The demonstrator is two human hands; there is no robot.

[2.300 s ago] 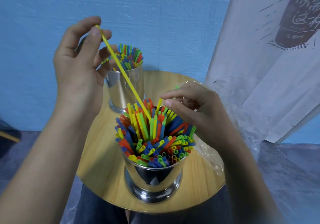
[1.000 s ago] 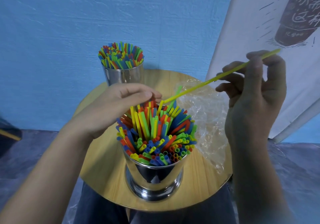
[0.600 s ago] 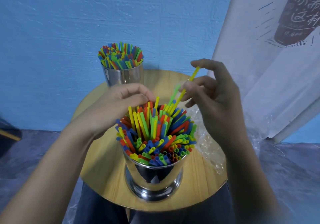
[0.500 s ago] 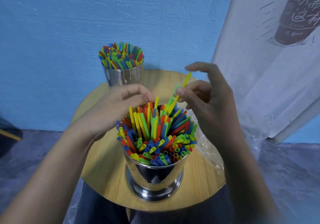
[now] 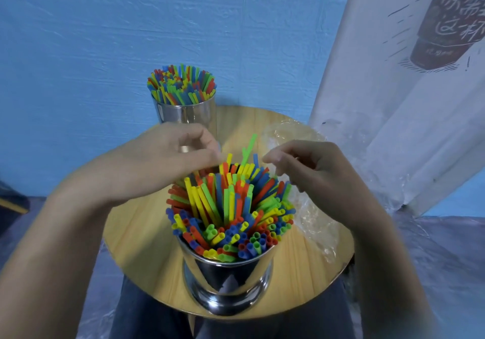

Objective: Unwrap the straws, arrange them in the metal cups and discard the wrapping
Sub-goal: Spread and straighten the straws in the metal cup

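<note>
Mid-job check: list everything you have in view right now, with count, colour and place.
near metal cup: one, silver, front of the table, packed with straws
far metal cup: one, silver, back of the table, also full
straws: many, red, yellow, green, blue, upright in both cups
green straw: one, sticks up above the rest at the near cup's far side
wrapping: one crumpled clear sheet, on the table right of the near cup
table: one, round, light wood
wall: blue, behind
banner: one, white with dark print, at right
left hand: fingertips at the near cup's straw tops; a pinch cannot be told
right hand: loosely curled, holding nothing, above the near cup's right side
</note>
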